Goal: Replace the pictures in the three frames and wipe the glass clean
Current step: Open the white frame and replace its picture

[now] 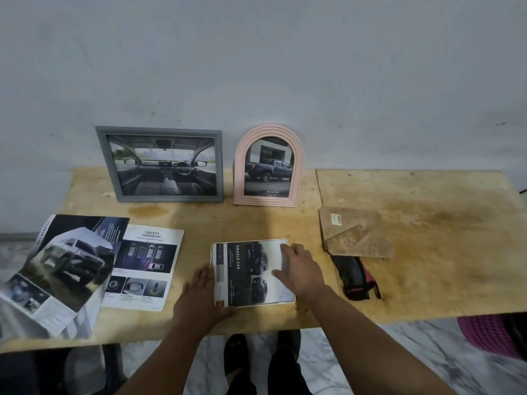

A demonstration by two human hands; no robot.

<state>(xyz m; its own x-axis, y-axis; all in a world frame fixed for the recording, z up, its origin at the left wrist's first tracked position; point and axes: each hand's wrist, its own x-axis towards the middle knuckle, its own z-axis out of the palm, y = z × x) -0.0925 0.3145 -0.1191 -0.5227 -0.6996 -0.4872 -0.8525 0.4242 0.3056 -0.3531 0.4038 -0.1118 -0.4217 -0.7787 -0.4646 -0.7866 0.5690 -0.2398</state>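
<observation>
My left hand (pixel 204 292) and right hand (pixel 296 266) press flat on the white flat frame's car picture (pixel 251 273). Nothing held. Next I think its brown board back (pixel 355 232) goes on.

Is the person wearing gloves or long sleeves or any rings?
No gloves: the left hand and right hand are bare. No sleeves show on either forearm, as far as the view reaches. No ring, watch or bracelet shows.

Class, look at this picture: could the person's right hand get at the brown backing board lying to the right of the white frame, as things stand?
Probably yes. The right hand rests flat on the white frame, and the brown backing board lies just to its right with bare table between them. Only the dark cloth lies nearby, below the board.
</observation>
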